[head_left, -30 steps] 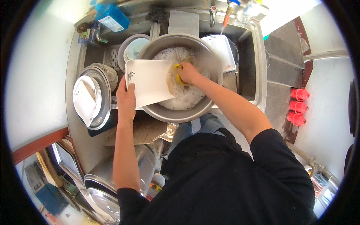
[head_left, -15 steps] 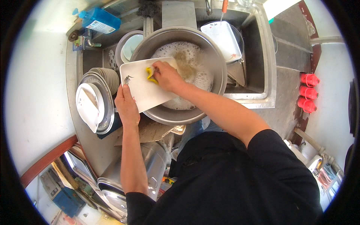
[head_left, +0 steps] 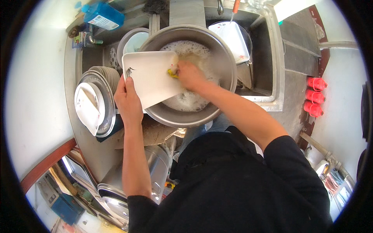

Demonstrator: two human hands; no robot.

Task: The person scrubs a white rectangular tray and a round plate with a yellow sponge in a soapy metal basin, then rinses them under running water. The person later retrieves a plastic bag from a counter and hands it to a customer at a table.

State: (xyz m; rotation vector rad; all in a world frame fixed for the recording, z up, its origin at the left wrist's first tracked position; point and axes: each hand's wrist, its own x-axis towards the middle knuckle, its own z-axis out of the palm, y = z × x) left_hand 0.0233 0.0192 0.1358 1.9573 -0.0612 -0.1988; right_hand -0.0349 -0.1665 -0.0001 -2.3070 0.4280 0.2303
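Note:
My left hand [head_left: 129, 101] grips the left edge of a white rectangular plate [head_left: 149, 75], its thumb lying on the face beside a small dark leaf motif. The plate is held tilted over the left part of a large steel basin [head_left: 228, 83]. Foamy, murky water [head_left: 194, 101] fills the basin's bottom. My right hand [head_left: 190, 75], a little blurred, is closed round a yellow sponge [head_left: 173, 73] and presses it near the plate's right edge. Most of the sponge is hidden by the fingers.
On the left, stacked plates [head_left: 105, 75] and a steel tray [head_left: 108, 122] bearing white dishes [head_left: 90, 105] stand by the sink. A pale bowl [head_left: 136, 42] sits behind the basin. Another white rectangular plate [head_left: 233, 40] lies in the right sink [head_left: 262, 50], below a faucet [head_left: 220, 7]. A blue bottle [head_left: 103, 16] stands at back left.
My right hand has moved the sponge rightward across the plate to its right edge. The plate has tipped slightly and shifted a little up and left, with my left hand still on it.

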